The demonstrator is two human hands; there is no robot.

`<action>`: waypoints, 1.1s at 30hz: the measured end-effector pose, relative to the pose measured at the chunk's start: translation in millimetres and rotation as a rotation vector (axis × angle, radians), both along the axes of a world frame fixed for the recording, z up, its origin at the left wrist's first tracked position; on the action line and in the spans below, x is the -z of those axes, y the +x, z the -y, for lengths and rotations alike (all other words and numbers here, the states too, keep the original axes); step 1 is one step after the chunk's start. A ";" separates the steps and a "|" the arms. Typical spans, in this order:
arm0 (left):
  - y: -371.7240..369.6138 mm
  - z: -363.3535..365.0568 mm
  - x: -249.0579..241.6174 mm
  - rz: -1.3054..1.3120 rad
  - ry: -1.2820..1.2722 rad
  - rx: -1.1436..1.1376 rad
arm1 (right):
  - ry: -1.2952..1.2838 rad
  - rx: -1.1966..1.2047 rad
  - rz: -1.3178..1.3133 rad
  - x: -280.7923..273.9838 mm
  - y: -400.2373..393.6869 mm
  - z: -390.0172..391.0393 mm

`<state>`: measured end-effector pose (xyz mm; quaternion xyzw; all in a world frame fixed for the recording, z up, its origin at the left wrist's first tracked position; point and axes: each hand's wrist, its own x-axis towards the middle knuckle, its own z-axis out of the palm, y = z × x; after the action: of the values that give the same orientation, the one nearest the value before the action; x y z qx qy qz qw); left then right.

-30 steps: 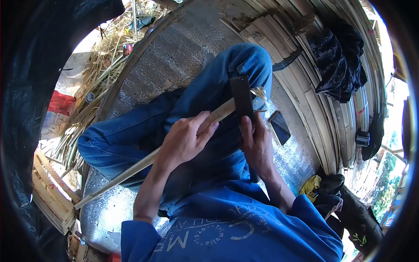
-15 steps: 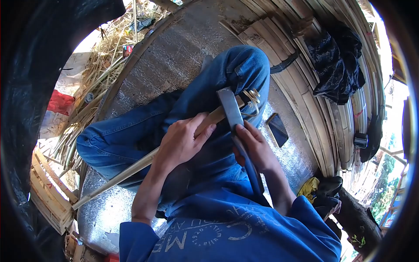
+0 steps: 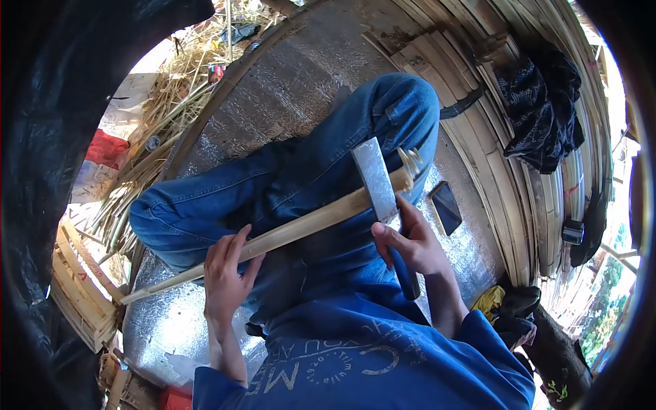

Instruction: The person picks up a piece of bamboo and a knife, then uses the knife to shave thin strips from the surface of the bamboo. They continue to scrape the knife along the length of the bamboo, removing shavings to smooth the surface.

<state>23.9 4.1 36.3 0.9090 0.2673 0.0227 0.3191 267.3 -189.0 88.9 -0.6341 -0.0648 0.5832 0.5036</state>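
L hand closed around bamboo strip, gripping mid-length. Strip lies across lap, over jeans, slanting up to the right. R hand closed on knife handle; blade sits on strip's far end w/ curled shavings beside it. Phone lies near R hand.

Left hand raised from a bare forearm that rises from the lower frame, fingers curled upward in a closed grip, thumb opposed. Right hand at the end of a forearm angled up and inward from a blue sleeve, fingers wrapped in a fist-like closed grip, thumb extended upward. The hands are well apart, level across the lap.
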 end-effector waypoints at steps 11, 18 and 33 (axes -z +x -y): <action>56.3 -23.9 -6.5 0.086 0.005 -0.045 | 0.016 -0.201 0.387 -23.9 -9.6 -15.8; 133.2 3.5 -22.2 0.133 -0.032 0.026 | 0.132 0.018 0.324 -23.4 -11.4 -9.1; -91.4 -48.4 15.4 -0.034 0.265 -0.177 | -0.155 0.138 0.703 -10.2 6.1 -23.0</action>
<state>-67.5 52.5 20.9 0.9163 0.3464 0.0704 0.1884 273.4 -166.0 99.1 -0.8349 -0.1466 0.2974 0.4393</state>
